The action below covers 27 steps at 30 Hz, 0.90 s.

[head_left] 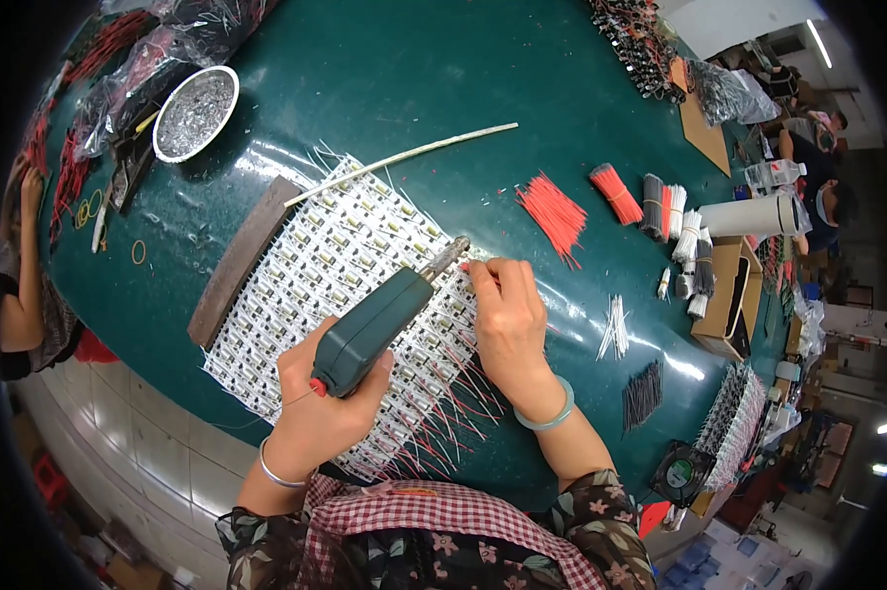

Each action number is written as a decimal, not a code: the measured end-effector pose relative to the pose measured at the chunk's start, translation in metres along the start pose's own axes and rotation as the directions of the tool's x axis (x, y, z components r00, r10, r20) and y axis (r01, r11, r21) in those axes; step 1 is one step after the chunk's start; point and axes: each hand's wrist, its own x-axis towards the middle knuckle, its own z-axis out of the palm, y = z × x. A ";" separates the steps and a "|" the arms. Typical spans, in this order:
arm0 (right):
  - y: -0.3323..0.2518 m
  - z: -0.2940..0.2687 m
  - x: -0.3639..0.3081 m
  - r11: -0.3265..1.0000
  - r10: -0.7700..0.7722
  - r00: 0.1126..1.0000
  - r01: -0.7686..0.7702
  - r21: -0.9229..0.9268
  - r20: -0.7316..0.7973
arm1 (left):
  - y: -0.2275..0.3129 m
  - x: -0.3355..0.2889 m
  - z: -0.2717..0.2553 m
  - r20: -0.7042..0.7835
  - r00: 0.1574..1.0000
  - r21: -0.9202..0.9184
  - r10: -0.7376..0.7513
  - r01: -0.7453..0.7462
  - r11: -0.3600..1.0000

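My left hand (320,408) grips a dark green soldering gun (370,329), its metal tip (450,253) pointing at the far right of a white panel of small circuit boards (325,265). My right hand (507,315) rests on the panel's right side, fingertips pinching a thin red wire (466,265) right by the tip. Red and white wire leads (443,418) stick out of the panel's near edge. A brown wooden bar (242,258) lies along the panel's left edge. A long pale rod (404,157) lies across its far corner.
The dark green table (384,79) carries a white bowl of solder bits (196,111) at the far left, loose red wires (553,211), bundled red, black and white wires (659,206), black wires (642,393), a white cylinder (753,214), and a small fan (681,473). Another person's arm (21,275) is at the left.
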 end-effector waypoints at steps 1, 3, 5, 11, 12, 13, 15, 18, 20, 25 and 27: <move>0.000 0.000 0.000 1.000 0.000 1.000 0.000 0.000 0.000 | -0.001 0.000 0.000 -0.005 1.000 0.001 0.014 -0.014 1.000; 0.000 0.000 -0.001 1.000 0.003 1.000 -0.003 0.002 0.001 | -0.002 -0.001 0.000 -0.011 1.000 0.002 0.029 -0.029 1.000; 0.001 0.000 -0.001 1.000 0.004 1.000 -0.004 0.000 0.004 | -0.003 -0.002 0.000 0.004 1.000 0.033 0.028 -0.028 0.999; 0.003 0.002 -0.003 1.000 0.019 1.000 -0.018 0.022 -0.016 | -0.001 -0.001 0.001 0.017 1.000 0.090 0.015 -0.016 0.996; 0.004 0.002 -0.003 0.999 0.026 0.999 -0.025 0.037 -0.033 | -0.002 -0.001 0.001 0.017 1.000 0.090 0.015 -0.017 0.996; 0.005 0.002 -0.003 0.999 0.025 0.999 -0.024 0.037 -0.033 | -0.002 -0.001 0.001 0.013 1.000 0.077 0.019 -0.020 0.997; 0.008 0.001 0.000 0.995 0.051 0.997 -0.046 0.092 -0.054 | -0.004 -0.001 0.002 0.008 1.000 0.064 0.023 -0.024 0.998; 0.017 0.001 0.001 0.989 0.012 0.999 -0.007 0.145 -0.039 | -0.004 0.000 0.002 0.004 0.999 0.055 0.037 -0.037 0.998; 0.024 0.001 0.002 0.986 -0.008 0.999 0.014 0.164 -0.040 | -0.004 0.000 0.002 0.014 0.999 0.065 0.034 -0.035 0.997; 0.027 0.003 0.003 0.981 -0.042 0.998 0.051 0.187 -0.049 | -0.002 0.000 0.001 0.030 1.000 0.072 0.001 -0.003 0.997; 0.028 0.002 0.002 0.982 -0.035 0.998 0.044 0.182 -0.053 | -0.001 0.001 0.001 0.045 0.999 0.092 -0.009 0.005 0.996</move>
